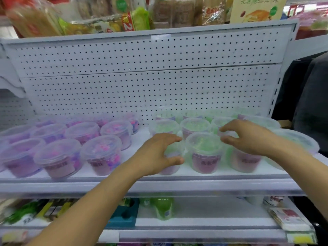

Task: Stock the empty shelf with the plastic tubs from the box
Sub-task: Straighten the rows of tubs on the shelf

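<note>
The white shelf (159, 182) carries several clear lidded plastic tubs. Purple and pink filled ones (101, 155) stand in rows on the left; green filled ones (205, 153) are on the right. My left hand (156, 153) curls fingers and thumb round a front-row tub (171, 168) that stands on the shelf. My right hand (248, 137) reaches over another front-row tub (245, 162) and pinches its lid rim between fingers and thumb. One green tub stands between the two hands. The box is out of view.
A white pegboard (142, 82) backs the shelf. Packaged foods (124, 16) fill the shelf above; a green bottle (163, 208) and packets sit on the one below. A dark-clothed person (308, 103) stands at the right edge. A bare strip of shelf runs between the purple and green groups.
</note>
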